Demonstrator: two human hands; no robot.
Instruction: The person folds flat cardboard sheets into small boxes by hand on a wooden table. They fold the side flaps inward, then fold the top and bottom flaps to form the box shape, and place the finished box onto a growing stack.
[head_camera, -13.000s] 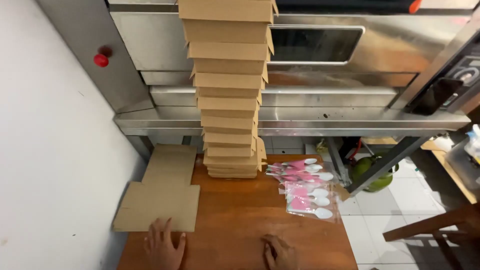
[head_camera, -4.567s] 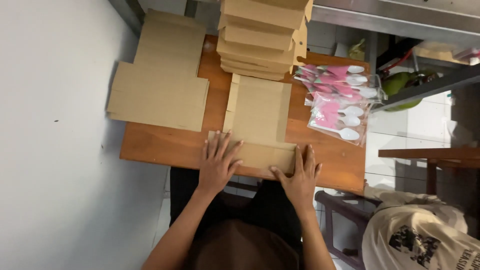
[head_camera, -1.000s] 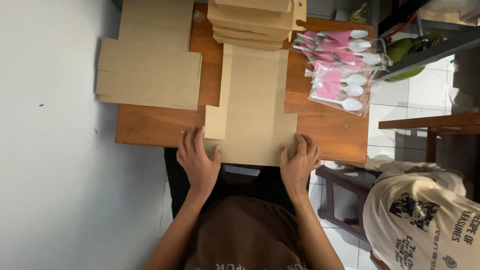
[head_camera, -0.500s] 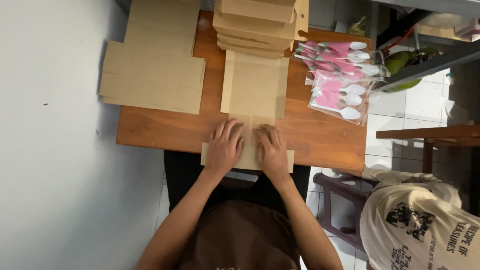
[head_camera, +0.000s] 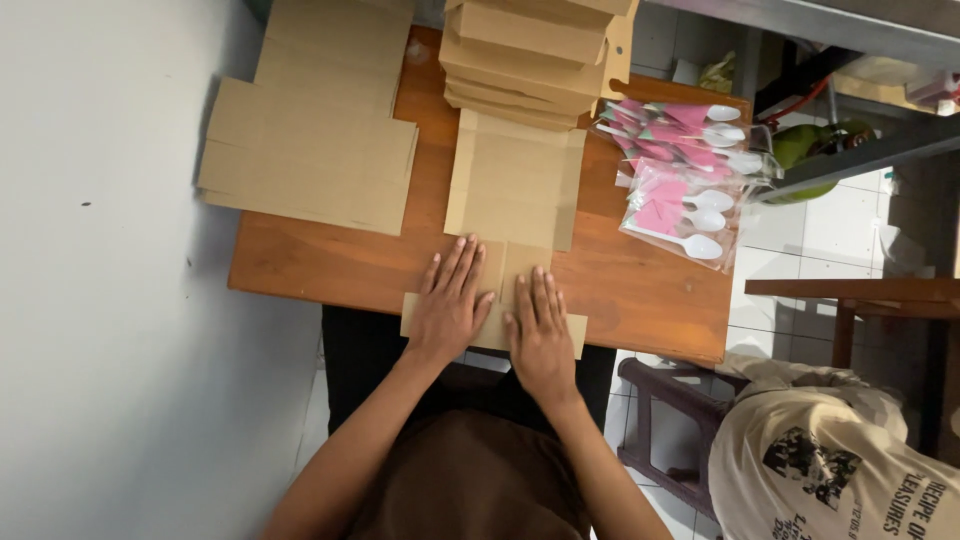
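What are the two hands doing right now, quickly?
Left hand: open, palm flat, pressing on the cardboard sheet at the table edge.
Right hand: open, flat on the same sheet, holding nothing.

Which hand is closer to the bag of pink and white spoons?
Right. The right hand presses the flat cardboard piece below-left of the spoon bag; the left hand lies beside it, farther left.
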